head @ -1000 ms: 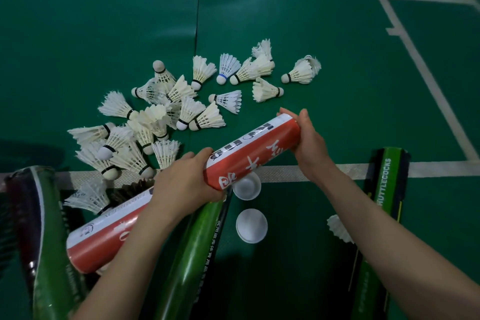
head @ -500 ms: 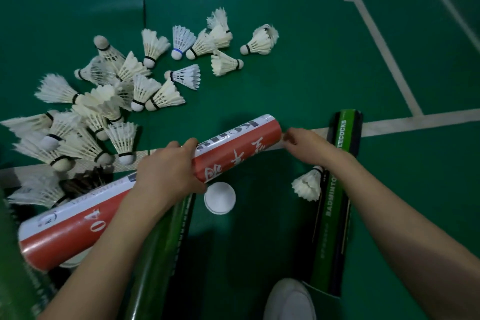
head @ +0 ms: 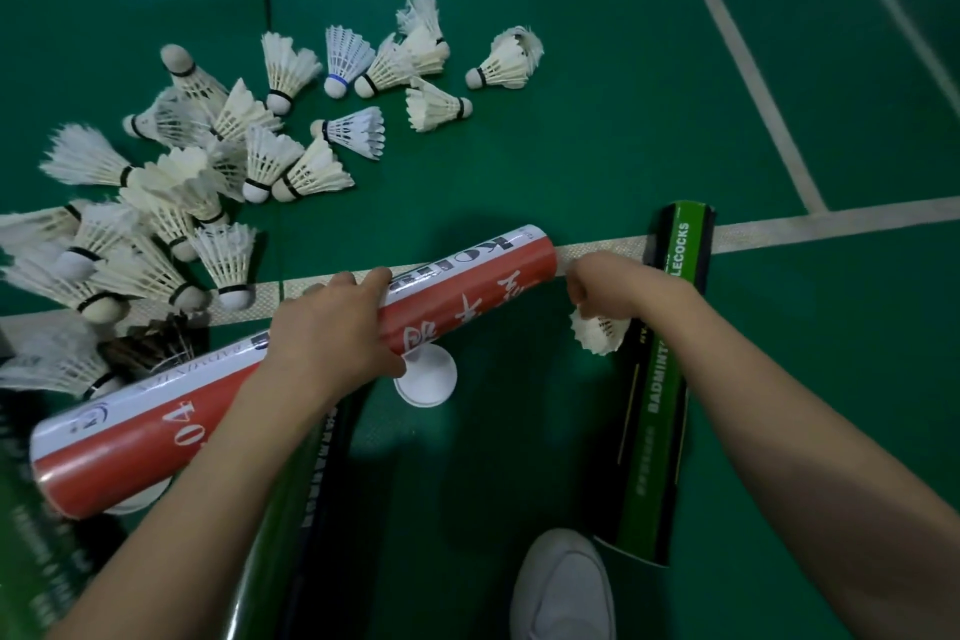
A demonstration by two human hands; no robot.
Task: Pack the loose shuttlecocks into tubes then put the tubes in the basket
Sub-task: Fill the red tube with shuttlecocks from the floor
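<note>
My left hand [head: 332,327] grips a red and white shuttlecock tube [head: 156,437] around its middle, held slanted above the floor. My right hand [head: 618,286] sits just off the tube's far end and pinches a white shuttlecock [head: 597,335] by its cork end, feathers pointing down. Several loose white shuttlecocks [head: 270,161] lie scattered on the green floor at upper left. A green tube [head: 660,379] lies on the floor under my right forearm. A white tube cap [head: 428,379] lies below the red tube.
More dark green tubes [head: 306,509] lie under my left arm and at the left edge. A white shoe [head: 563,587] shows at the bottom. White court lines [head: 779,229] cross the green floor. No basket is in view.
My right hand left the red tube's far end, dropped to the shuttlecock beside the green tube and now pinches it. The camera view tilted downward.
</note>
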